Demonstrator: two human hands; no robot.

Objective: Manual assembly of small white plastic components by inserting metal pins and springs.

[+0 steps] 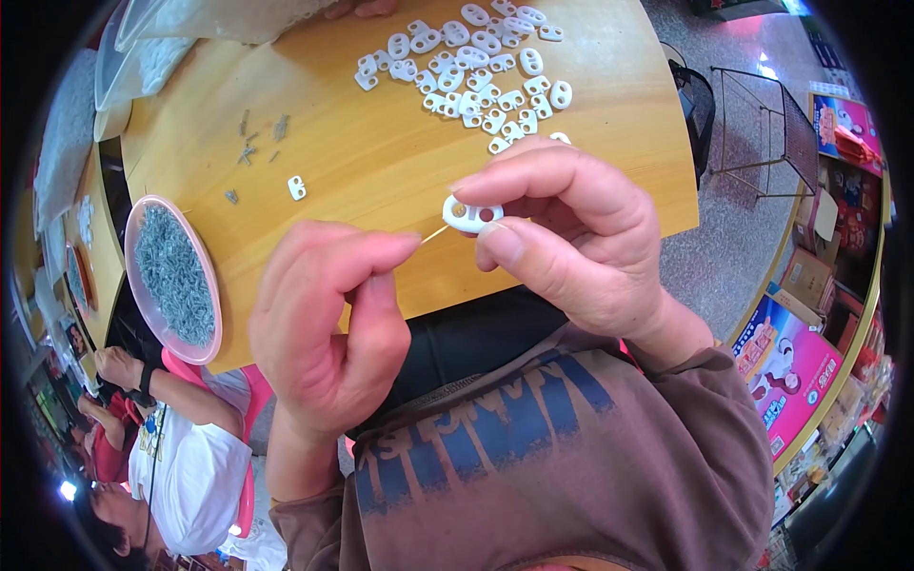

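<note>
Two hands (328, 333) (590, 228), thin stick (435, 233), white piece (467, 224), blue-lettered shirt (562, 466)

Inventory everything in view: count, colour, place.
held piece: one, white, two-holed, centre
thin stick: one, pale yellow, tip at held piece, contact unclear
loose pieces: dozens, white, table's far part
lone piece: one, white, left of centre
bowl: one, pink, table's left edge
bowl contents: uncountable, grey, tiny
loose bits: several, grey, table's left
table: one, wood-toned, centre
boxes: several, mixed colours, right shelves
co-workers: at least two, white and red tops, left
shirt: one, brown, worn
left grip: one, bare, pinching stick
right grip: one, bare, pinching held piece
</note>
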